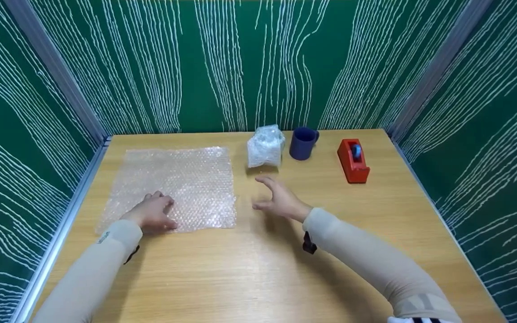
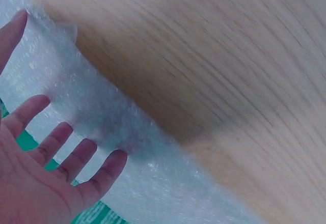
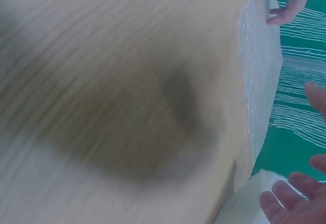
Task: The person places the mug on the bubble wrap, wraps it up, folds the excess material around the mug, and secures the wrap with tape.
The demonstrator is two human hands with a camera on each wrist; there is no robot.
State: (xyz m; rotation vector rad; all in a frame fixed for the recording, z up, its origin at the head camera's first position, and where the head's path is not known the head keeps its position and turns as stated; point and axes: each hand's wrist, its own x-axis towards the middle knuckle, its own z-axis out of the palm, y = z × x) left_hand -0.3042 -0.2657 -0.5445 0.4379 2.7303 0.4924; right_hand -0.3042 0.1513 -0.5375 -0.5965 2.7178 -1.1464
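Observation:
A flat sheet of clear bubble wrap (image 1: 195,179) lies on the left of the table. Over its near part is my left hand (image 1: 153,213), fingertips right at the sheet. The left wrist view shows that hand's fingers (image 2: 109,170) spread and loosely bent, with the bubble wrap (image 2: 168,183) beyond them. To the right of the sheet, my right hand (image 1: 283,202) hangs above the table with thumb and fingers apart, holding nothing. Just past its fingers stands a bundle wrapped in bubble wrap (image 1: 265,146); what is inside is hidden.
A dark blue mug (image 1: 301,146) stands beside the wrapped bundle, handle to the right. Farther right is a red tape dispenser (image 1: 352,166) with a blue roll in it. Green walls with white lines (image 1: 276,67) enclose the wooden table (image 1: 222,273) at the back and sides.

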